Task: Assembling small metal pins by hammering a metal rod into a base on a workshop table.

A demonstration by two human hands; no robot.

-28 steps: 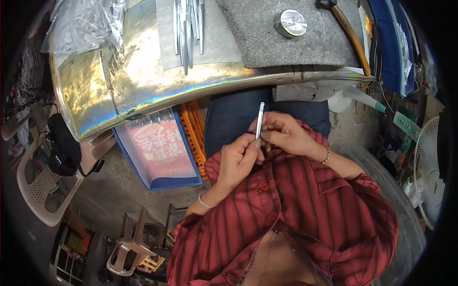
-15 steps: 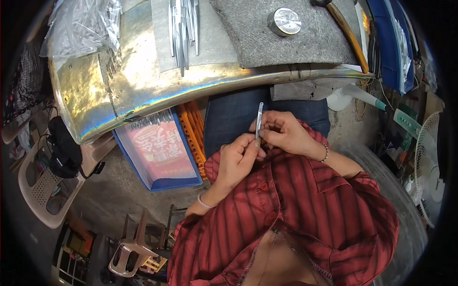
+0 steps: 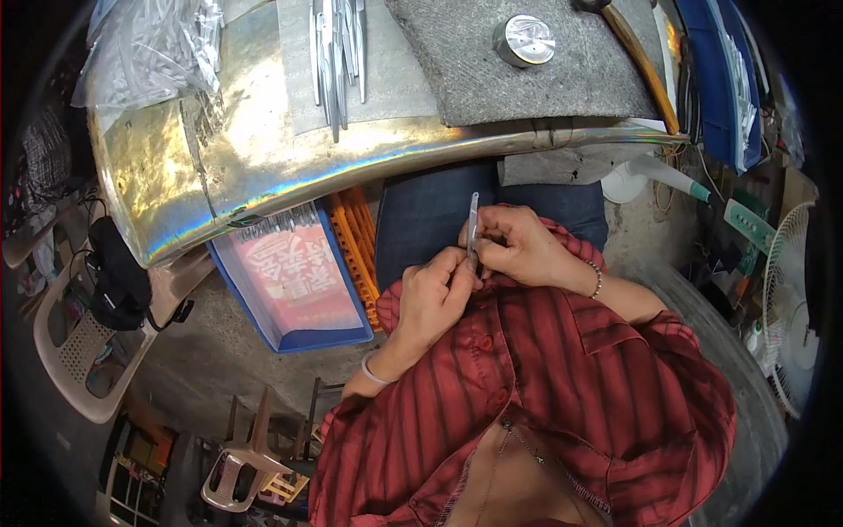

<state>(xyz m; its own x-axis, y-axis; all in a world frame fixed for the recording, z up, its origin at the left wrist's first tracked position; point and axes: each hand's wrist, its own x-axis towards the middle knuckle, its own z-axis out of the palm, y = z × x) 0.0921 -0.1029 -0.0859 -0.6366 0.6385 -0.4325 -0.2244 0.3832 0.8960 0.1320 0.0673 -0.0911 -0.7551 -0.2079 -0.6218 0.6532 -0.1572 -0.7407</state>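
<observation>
Both hands meet over my lap, just below the table's (image 3: 263,167) shiny metal edge. I see my right hand (image 3: 518,250) closed around the lower end of a thin metal strip (image 3: 474,220), which stands nearly upright with its tip rising above the fingers. My left hand (image 3: 435,294) is pinched against the same strip from below, thumb and fingertips touching it beside the right hand. On the table, well apart from my hands, lie a bundle of similar metal strips (image 3: 338,53) on a grey mat, a round metal disc (image 3: 524,39) and a wooden-handled hammer (image 3: 637,48). A blue tray (image 3: 290,281) sits beneath the table to my left.
</observation>
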